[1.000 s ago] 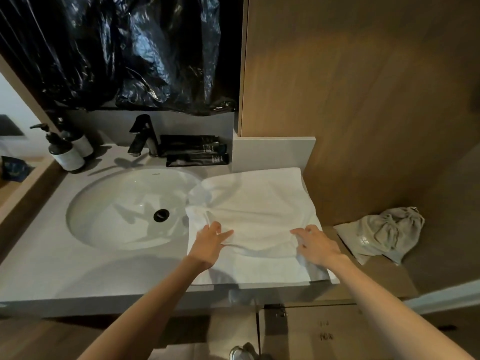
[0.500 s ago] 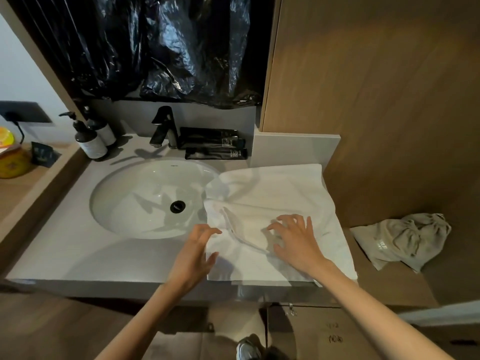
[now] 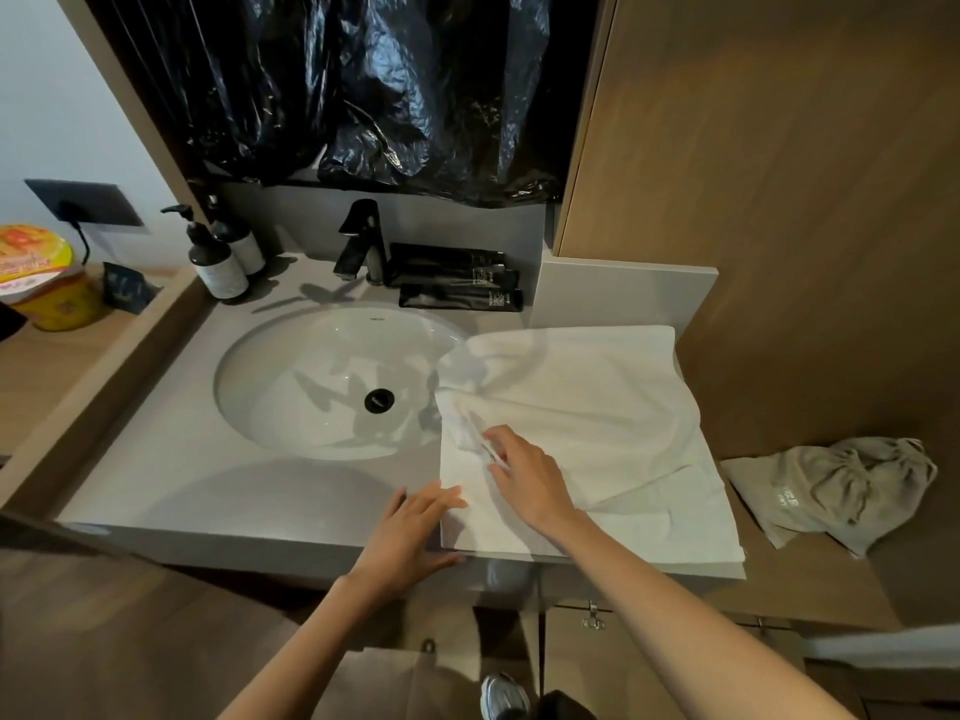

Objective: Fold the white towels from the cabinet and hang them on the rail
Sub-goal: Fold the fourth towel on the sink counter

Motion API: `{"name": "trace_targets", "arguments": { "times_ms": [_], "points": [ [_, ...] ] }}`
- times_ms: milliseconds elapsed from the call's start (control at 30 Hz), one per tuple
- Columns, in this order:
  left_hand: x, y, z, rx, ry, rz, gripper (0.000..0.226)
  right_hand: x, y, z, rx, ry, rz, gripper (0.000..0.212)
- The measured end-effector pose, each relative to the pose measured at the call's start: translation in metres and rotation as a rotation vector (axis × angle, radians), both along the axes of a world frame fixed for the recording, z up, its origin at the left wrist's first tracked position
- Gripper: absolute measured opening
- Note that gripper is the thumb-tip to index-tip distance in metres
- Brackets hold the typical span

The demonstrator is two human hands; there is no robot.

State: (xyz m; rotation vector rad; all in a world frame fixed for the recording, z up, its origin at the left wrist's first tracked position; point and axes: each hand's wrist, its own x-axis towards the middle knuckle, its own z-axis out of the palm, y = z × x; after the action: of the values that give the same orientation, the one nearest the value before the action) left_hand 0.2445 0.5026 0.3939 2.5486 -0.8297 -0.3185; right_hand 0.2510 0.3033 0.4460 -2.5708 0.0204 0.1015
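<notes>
The grey stone desk point(image 3: 156, 491) carries the white terry towel point(image 3: 597, 402), spread beside the white oval sink point(image 3: 291, 387); soft, light and limp, it would likely sag unless taken by its corners or a folded edge; the right hand point(image 3: 530, 480) rests on a rumpled ridge, fingers fairly straight, though whether it pinches cannot be told; the left hand point(image 3: 410, 532) lies flat and empty, fingertips touching the towel's left edge.

White towel point(image 3: 587, 407), white basin point(image 3: 311, 376), grey countertop point(image 3: 208, 491), black faucet point(image 3: 361, 241), grey drawstring bag point(image 3: 831, 491), yellow container point(image 3: 47, 283)
</notes>
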Motion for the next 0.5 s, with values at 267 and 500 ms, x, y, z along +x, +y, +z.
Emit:
{"name": "trace_targets", "arguments": {
  "times_ms": [267, 500],
  "points": [
    [0.001, 0.002, -0.010, -0.119, 0.002, 0.019, 0.080, -0.054, -0.014, -0.001, -0.096, -0.084, 0.273, 0.031],
    [0.001, 0.005, -0.014, -0.222, 0.032, 0.022, 0.049, -0.064, -0.008, -0.020, -0.282, -0.059, 0.223, 0.032]
  ]
}}
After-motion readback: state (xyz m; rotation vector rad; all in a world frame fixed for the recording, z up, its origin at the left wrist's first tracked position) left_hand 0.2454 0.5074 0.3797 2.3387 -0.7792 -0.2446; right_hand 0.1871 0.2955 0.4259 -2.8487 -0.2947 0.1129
